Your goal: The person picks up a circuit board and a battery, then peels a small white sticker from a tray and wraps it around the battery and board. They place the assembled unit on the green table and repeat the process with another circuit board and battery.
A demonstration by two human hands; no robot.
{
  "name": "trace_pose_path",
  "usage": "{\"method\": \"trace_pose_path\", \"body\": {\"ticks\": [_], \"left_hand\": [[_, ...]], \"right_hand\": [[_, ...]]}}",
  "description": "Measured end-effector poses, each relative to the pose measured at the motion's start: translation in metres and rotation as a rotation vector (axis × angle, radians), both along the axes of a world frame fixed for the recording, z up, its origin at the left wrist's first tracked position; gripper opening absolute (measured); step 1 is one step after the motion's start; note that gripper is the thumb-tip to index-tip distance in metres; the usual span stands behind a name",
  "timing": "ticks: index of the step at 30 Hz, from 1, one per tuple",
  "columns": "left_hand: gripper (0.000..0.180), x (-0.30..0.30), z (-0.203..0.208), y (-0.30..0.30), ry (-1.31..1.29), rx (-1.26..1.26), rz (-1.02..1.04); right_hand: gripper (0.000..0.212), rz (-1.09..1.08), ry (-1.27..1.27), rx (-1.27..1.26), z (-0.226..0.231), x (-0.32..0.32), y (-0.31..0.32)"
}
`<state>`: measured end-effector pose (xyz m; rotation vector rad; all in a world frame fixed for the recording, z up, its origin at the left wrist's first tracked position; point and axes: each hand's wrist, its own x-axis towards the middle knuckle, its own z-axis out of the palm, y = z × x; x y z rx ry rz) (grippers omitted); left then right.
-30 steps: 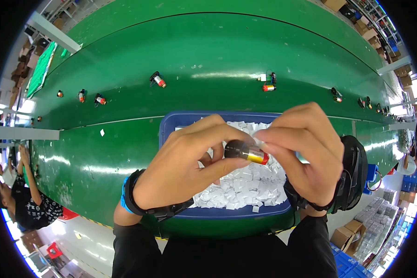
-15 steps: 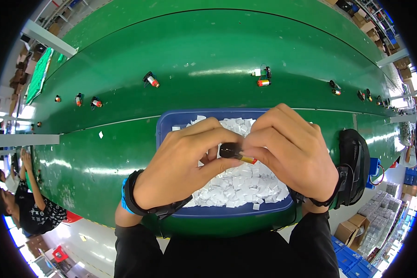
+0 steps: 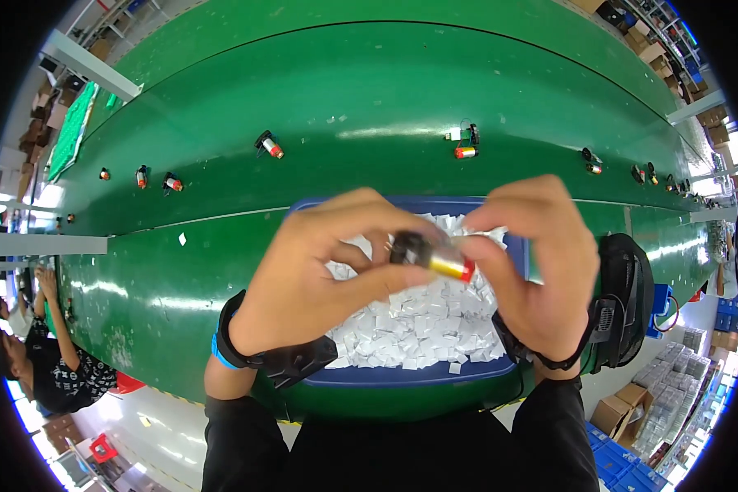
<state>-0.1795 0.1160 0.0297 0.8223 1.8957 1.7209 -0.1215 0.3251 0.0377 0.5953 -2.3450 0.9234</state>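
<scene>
In the head view, the left hand (image 3: pixel 320 279) and the right hand (image 3: pixel 541 271) meet over a blue plastic tray (image 3: pixel 402 377) filled with small white paper slips (image 3: pixel 418 320). Between them they pinch a small cylindrical part with a black end, a brass-coloured middle and a red end (image 3: pixel 435 257), held in the air just above the slips. The left fingertips clamp the black end; the right thumb and forefinger close on the red end.

Its long axis lies nearly level across the picture, black end toward the person's left, red end toward the right and tilted slightly down.

The grip is by fingertips only, so a slip of either pinch could drop the part into the loose slips, where it could sink out of sight. Twisting the two ends against each other could also strain the part.

Similar small parts (image 3: pixel 269 146) lie well apart on the green conveyor belt (image 3: pixel 369 90) beyond the tray.
</scene>
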Motion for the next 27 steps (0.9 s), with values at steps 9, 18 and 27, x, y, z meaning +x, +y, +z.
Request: {"method": "trace_pose_path", "body": {"ticks": [9,18,27], "left_hand": [[0.038,0.006,-0.005,0.007,0.141,0.36,0.148],[0.039,0.015,0.001,0.018,0.326,0.253,0.206],[0.038,0.024,0.007,0.024,0.805,0.081,0.308]], "right_hand": [[0.032,0.09,-0.244,-0.299,0.015,0.016,0.002],[0.024,0.098,-0.237,-0.401,0.011,0.015,0.006],[0.018,0.156,-0.226,-0.368,0.013,0.016,0.011]]}}
